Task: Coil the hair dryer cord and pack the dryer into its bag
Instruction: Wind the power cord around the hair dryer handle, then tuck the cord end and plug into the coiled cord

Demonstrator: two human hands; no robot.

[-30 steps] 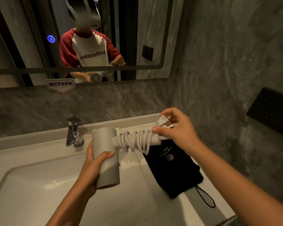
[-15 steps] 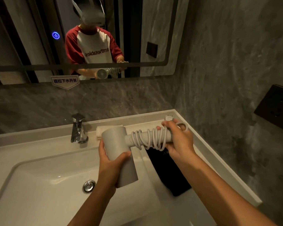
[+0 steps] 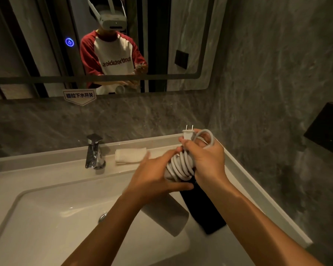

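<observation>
A grey hair dryer (image 3: 166, 214) hangs over the sink, barrel pointing down toward me, its handle wrapped in white cord (image 3: 180, 166). My left hand (image 3: 152, 179) holds the dryer where barrel and handle meet. My right hand (image 3: 206, 156) is closed around the top of the wrapped handle, pinching the plug (image 3: 187, 134), whose two prongs point up, with a last loop of cord beside it. The black bag (image 3: 204, 210) lies flat on the counter under my hands, partly hidden by them.
A white sink basin (image 3: 46, 227) with a drain lies at lower left, a chrome faucet (image 3: 94, 152) behind it. A rolled white towel (image 3: 130, 154) sits at the back ledge. A mirror is above and a grey stone wall with a black panel (image 3: 329, 127) on the right.
The dryer has swung from handle-sideways to handle-up, barrel down. My left hand moved from the barrel up to the handle joint. My right hand lifted the plug end above the coils.
</observation>
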